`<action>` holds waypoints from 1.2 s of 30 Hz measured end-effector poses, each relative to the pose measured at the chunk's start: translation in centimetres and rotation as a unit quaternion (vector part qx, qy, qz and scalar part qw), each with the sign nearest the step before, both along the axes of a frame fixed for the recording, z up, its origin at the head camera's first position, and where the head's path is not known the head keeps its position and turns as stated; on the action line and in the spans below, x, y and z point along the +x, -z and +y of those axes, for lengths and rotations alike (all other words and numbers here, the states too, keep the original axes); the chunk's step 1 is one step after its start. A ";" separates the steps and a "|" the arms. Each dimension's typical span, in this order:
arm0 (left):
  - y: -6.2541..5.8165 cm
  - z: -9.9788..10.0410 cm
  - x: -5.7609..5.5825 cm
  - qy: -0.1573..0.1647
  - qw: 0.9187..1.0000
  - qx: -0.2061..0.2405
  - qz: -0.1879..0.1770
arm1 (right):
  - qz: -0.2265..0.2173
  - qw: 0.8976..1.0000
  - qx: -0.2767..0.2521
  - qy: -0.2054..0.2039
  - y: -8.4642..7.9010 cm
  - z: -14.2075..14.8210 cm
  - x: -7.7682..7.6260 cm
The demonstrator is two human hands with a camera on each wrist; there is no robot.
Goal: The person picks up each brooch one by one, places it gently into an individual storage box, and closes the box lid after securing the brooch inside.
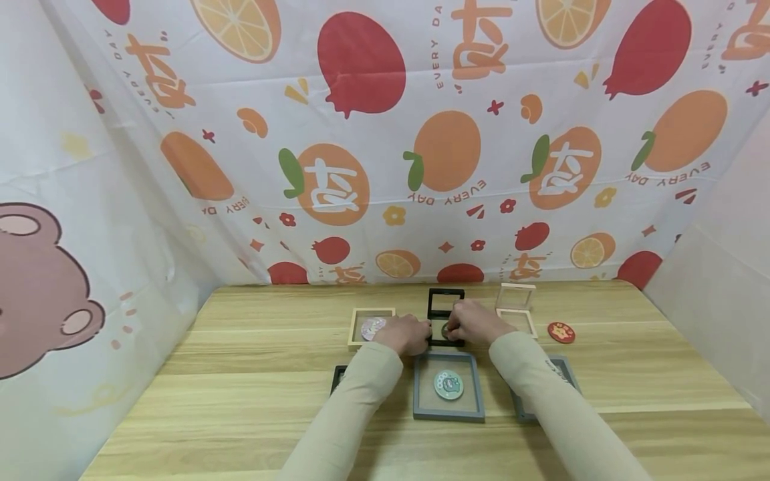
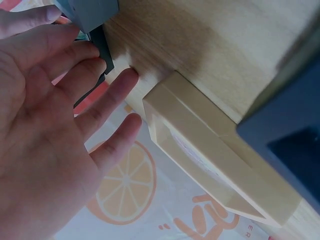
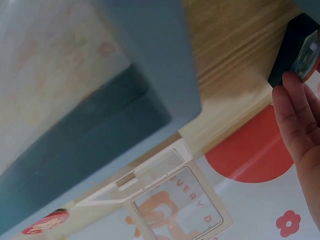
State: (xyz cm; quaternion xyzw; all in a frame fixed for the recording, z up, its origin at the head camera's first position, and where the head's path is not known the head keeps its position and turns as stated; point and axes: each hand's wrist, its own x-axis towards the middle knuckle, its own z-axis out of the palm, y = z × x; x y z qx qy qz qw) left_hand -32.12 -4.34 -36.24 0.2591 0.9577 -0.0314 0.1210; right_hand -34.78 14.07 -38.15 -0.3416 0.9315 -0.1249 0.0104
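Observation:
On the table in the head view, a small black hinged display frame (image 1: pixel 436 330) stands with its lid raised. My left hand (image 1: pixel 408 334) is at its left side. In the left wrist view, this hand's fingers (image 2: pixel 117 85) are extended and spread, the upper ones against the black frame (image 2: pixel 102 50). My right hand (image 1: pixel 478 322) pinches a small dark round badge (image 1: pixel 445 330) over the frame's lower half. From the right wrist, the badge (image 3: pixel 306 59) appears clear-faced with an orange-red edge, tilted at the black frame (image 3: pixel 290 50); the thumb is hidden.
A grey frame (image 1: pixel 479 391) holding a green round badge (image 1: pixel 448 385) lies in front. Left is a beige frame (image 1: pixel 351 329) with a purple badge (image 1: pixel 372 328); right are an opened cream frame (image 1: pixel 517 310) and red badge (image 1: pixel 561 332). Two more frames lie partly under the forearms.

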 end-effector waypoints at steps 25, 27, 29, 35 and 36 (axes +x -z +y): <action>0.2 0.1 0.1 -0.005 1.000 0.003 0.005 | -0.024 0.999 -0.022 0.023 0.3 -1.0 -0.2; 0.2 0.1 0.1 -0.006 1.000 0.003 0.005 | -0.025 0.999 -0.015 0.027 0.3 -1.0 -0.2; 0.2 0.1 0.1 -0.005 1.000 0.001 0.007 | -0.023 0.999 -0.009 0.026 0.3 -1.0 -0.2; 0.2 0.2 0.2 0.000 1.000 -0.010 0.007 | -0.007 1.000 -0.004 0.004 0.2 -0.9 -0.1; 0.1 0.2 0.2 0.000 1.000 -0.010 0.004 | -0.006 1.000 -0.003 0.004 0.2 -0.9 0.0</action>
